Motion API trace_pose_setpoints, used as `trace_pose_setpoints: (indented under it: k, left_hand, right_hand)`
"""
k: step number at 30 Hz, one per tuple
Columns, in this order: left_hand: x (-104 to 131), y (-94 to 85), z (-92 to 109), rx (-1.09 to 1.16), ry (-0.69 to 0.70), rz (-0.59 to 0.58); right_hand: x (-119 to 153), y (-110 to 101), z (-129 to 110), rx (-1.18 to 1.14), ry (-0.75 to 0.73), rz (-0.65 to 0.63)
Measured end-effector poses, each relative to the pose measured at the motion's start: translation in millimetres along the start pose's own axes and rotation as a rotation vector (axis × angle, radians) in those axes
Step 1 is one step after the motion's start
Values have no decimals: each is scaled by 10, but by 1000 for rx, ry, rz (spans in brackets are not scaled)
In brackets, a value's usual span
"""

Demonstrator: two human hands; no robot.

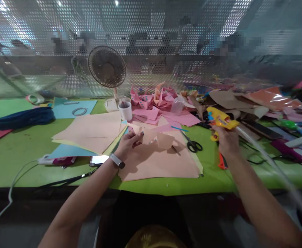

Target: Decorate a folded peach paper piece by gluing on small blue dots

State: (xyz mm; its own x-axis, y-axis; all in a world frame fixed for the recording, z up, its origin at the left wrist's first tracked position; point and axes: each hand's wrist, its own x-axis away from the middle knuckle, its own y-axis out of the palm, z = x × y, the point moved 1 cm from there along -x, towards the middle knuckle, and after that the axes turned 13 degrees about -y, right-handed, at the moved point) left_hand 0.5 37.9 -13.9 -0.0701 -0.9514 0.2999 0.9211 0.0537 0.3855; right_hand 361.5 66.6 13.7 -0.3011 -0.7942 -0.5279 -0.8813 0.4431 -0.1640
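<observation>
My right hand [227,139] is closed round a yellow hot glue gun [222,119], raised over the right side of the table. A long translucent glue stick [267,156] runs out of its back end toward me, blurred. My left hand [127,143], with a watch on the wrist, pinches a small piece of peach paper [140,133]. It is held above a stack of peach paper sheets [156,163]. On that stack a small folded peach paper piece [165,140] stands up. Black-handled scissors [194,146] lie at the stack's right edge.
Pink folded paper shapes [143,100] pile up behind, near a white cup [125,111] and a small fan [107,67]. More peach sheets [91,127], a phone [99,160] and a dark blue pouch [24,117] lie left. An orange-handled tool [221,161] lies below the glue gun.
</observation>
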Motion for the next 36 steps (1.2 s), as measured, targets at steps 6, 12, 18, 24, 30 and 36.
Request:
trace_pose_setpoints:
  k: [6, 12, 18, 24, 30, 36]
  left_hand:
    - [8, -8, -6, 8, 34, -39]
    - [2, -10, -17, -25, -7, -28]
    - [23, 16, -9, 43, -46, -26]
    - [55, 31, 20, 125, -141, -27]
    - [50, 25, 44, 138, -167, -20]
    - [60, 9, 47, 177, -132, -10]
  right_hand:
    - [380, 792, -734, -608, 367, -275]
    - [630, 1166, -883, -738, 442, -591]
    - [626, 1206, -799, -765, 420, -658]
    - [600, 1175, -780, -749, 456, -647]
    - [617, 1145, -752, -699, 444, -679]
    - [607, 1124, -776, -572, 469, -682]
